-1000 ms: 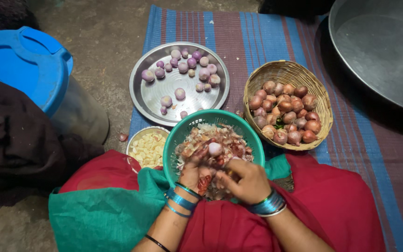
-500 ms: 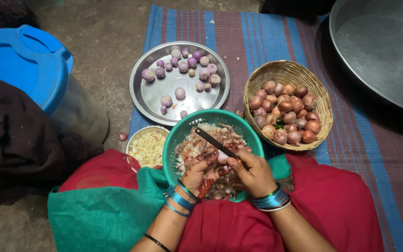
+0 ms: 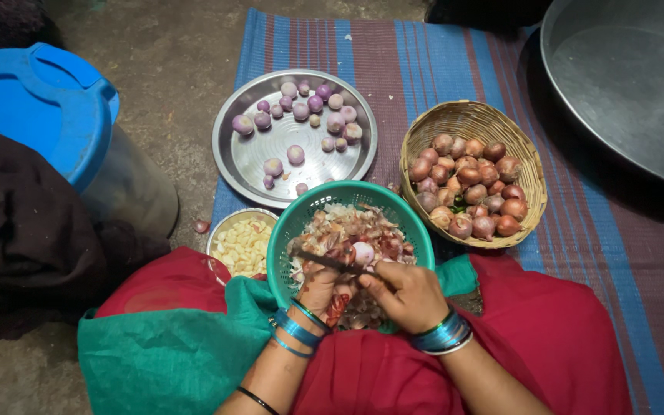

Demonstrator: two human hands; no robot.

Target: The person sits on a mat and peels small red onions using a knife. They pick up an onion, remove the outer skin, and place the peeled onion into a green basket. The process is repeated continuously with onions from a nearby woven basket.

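Observation:
My left hand (image 3: 321, 287) holds a small onion (image 3: 363, 252) over a green plastic colander (image 3: 301, 223) filled with onion skins. My right hand (image 3: 403, 293) grips a dark knife (image 3: 324, 261), its blade lying across the onion and pointing left. Both wrists wear blue bangles. The colander rests on my lap, over red and green cloth.
A steel plate (image 3: 255, 165) with several peeled purple onions lies beyond the colander. A woven basket (image 3: 455, 119) of unpeeled onions stands at the right. A small bowl of peeled garlic (image 3: 241, 244) sits at the left. A blue lidded bin (image 3: 40, 115) and a large metal pan (image 3: 624, 84) flank the striped mat.
The knife blade has swung down from pointing up and left to lying nearly flat across the onion. Both hands stayed over the colander.

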